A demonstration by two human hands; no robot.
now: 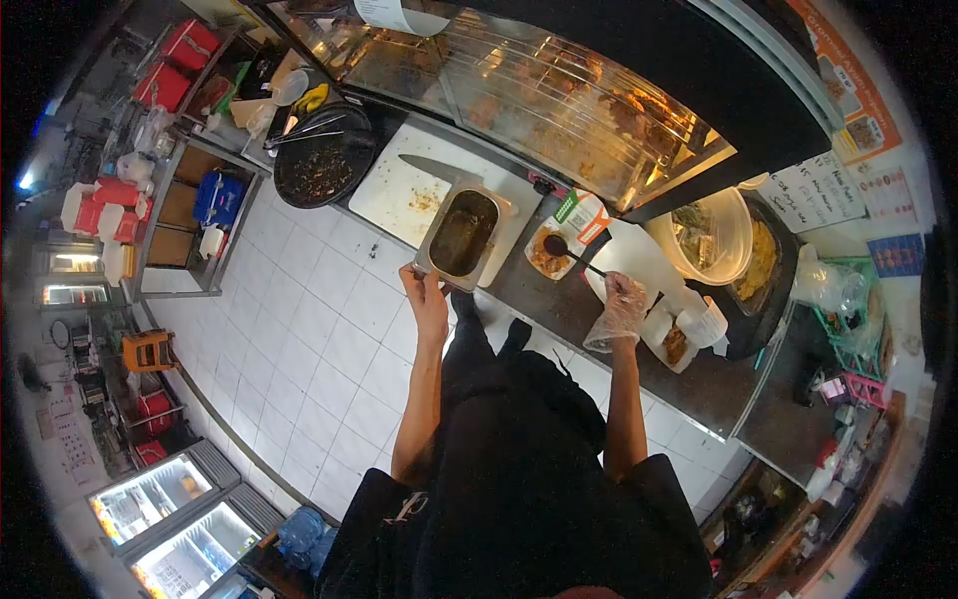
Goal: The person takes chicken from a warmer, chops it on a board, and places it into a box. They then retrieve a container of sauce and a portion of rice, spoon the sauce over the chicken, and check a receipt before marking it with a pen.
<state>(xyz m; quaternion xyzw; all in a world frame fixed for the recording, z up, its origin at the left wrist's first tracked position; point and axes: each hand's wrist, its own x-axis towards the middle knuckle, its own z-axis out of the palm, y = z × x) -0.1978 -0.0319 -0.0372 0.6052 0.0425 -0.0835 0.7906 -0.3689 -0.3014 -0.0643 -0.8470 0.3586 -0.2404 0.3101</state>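
My left hand [427, 304] grips the near edge of a rectangular metal pan [431, 245] with dark brown liquid in it. The pan is over the near side of a white cutting board [384, 195]. My right hand [621, 299], in a clear plastic glove, is closed around the handle of a dark ladle [579, 261]. The ladle's bowl is over an open takeaway box [536, 262] of chopped food. Just right of that hand stands another open takeaway box [659, 324] with brown food inside.
A knife [429, 167] lies on the cutting board. Left of it sits a round black tray [344, 165] with tongs. A glass food warmer [539, 90] runs along the back. To the right are a clear plastic tub [733, 235] and a tray of yellow food [763, 260].
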